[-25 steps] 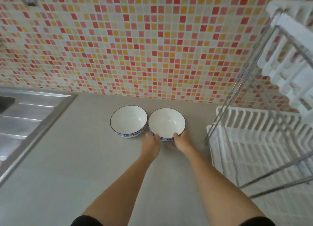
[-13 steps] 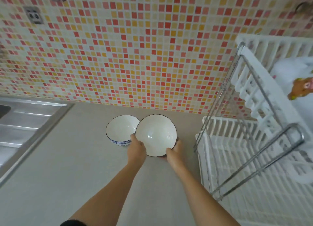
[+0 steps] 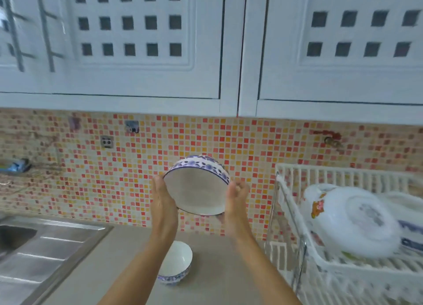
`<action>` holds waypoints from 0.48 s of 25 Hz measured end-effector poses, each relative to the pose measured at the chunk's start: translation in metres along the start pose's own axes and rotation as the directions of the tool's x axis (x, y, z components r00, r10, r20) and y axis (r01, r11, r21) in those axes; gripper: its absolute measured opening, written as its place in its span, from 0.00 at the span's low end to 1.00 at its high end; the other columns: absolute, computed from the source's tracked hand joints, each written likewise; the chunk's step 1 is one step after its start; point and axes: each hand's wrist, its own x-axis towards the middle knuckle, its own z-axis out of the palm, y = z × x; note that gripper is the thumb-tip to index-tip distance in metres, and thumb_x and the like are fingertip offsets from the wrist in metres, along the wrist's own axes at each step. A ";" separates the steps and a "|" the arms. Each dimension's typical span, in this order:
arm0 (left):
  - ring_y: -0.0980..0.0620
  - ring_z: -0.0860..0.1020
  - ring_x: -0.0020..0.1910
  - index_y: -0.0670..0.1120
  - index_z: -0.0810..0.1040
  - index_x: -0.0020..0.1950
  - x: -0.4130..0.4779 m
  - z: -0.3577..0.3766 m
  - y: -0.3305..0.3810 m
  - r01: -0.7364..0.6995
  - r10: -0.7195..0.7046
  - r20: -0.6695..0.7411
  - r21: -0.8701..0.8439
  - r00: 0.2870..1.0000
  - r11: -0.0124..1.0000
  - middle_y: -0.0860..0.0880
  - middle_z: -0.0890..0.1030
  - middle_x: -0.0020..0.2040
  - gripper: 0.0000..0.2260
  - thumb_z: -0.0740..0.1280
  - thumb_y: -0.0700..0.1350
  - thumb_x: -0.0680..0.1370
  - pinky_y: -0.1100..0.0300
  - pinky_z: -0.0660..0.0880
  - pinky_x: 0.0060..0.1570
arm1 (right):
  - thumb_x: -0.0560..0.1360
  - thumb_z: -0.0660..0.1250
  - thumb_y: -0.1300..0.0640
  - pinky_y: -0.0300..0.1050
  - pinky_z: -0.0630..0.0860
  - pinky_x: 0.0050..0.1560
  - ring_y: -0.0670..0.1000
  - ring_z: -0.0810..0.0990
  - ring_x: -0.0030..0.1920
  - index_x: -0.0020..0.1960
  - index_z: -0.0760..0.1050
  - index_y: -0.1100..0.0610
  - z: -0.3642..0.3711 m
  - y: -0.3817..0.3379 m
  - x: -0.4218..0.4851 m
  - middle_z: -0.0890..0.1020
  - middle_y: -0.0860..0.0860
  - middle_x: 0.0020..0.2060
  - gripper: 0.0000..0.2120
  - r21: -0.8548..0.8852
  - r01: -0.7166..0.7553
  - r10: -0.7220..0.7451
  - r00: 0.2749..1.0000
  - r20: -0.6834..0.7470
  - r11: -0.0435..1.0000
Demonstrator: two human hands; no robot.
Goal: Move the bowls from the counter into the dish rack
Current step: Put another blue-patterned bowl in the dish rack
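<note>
A white bowl with a blue floral band (image 3: 196, 188) is held up in the air in front of the tiled wall, tilted with its opening toward me. My left hand (image 3: 163, 204) presses its left side and my right hand (image 3: 235, 201) its right side. A second matching bowl (image 3: 176, 263) stands upright on the beige counter below, partly hidden by my left forearm. The white two-tier dish rack (image 3: 338, 270) stands to the right, level with the raised bowl at its upper tier.
The rack's upper tier holds a large white lidded dish with an orange flower print (image 3: 348, 220) and other crockery. A steel sink and drainboard (image 3: 39, 247) lie at the left. White lattice wall cabinets (image 3: 206, 41) hang overhead.
Both hands have lifted the right-hand bowl from the counter up to rack height and tilted it. My view has swung upward, bringing the cabinets into sight. The other bowl stays on the counter.
</note>
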 end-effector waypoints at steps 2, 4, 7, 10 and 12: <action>0.44 0.74 0.55 0.57 0.72 0.47 -0.010 0.013 0.032 -0.055 0.059 0.038 -0.110 0.998 0.992 0.40 0.72 0.59 0.16 0.48 0.62 0.77 0.51 0.79 0.45 | 0.71 0.57 0.34 0.49 0.78 0.56 0.46 0.78 0.54 0.53 0.61 0.39 -0.005 -0.036 -0.008 0.75 0.46 0.54 0.15 0.031 0.103 -0.102 0.994 -0.032 0.994; 0.44 0.75 0.59 0.48 0.72 0.57 -0.022 0.029 0.058 -0.079 0.104 0.109 -0.211 0.989 0.974 0.40 0.73 0.62 0.28 0.49 0.67 0.72 0.54 0.78 0.47 | 0.71 0.63 0.34 0.44 0.79 0.51 0.45 0.79 0.52 0.55 0.63 0.39 -0.019 -0.067 -0.018 0.76 0.46 0.55 0.18 0.066 0.204 -0.199 0.977 -0.079 0.977; 0.55 0.77 0.57 0.54 0.78 0.54 -0.041 0.060 0.094 -0.104 0.184 0.220 -0.329 0.958 0.938 0.51 0.79 0.57 0.23 0.51 0.64 0.72 0.51 0.74 0.60 | 0.64 0.67 0.36 0.46 0.76 0.60 0.46 0.79 0.59 0.64 0.65 0.38 -0.055 -0.102 -0.025 0.77 0.45 0.61 0.30 0.053 0.342 -0.337 0.938 -0.077 0.938; 0.55 0.77 0.55 0.50 0.79 0.53 -0.062 0.099 0.124 -0.136 0.275 0.323 -0.393 0.906 0.910 0.55 0.81 0.54 0.20 0.54 0.58 0.72 0.53 0.71 0.58 | 0.58 0.68 0.25 0.43 0.73 0.63 0.45 0.77 0.63 0.63 0.68 0.35 -0.105 -0.135 -0.029 0.75 0.45 0.65 0.36 -0.023 0.438 -0.438 0.897 -0.056 0.899; 0.52 0.76 0.58 0.43 0.75 0.63 -0.073 0.134 0.134 -0.135 0.273 0.383 -0.349 0.883 0.927 0.54 0.81 0.56 0.29 0.56 0.59 0.69 0.51 0.68 0.59 | 0.55 0.67 0.23 0.47 0.72 0.66 0.47 0.75 0.65 0.61 0.68 0.31 -0.150 -0.157 -0.027 0.73 0.46 0.67 0.37 -0.078 0.458 -0.463 0.884 -0.064 0.885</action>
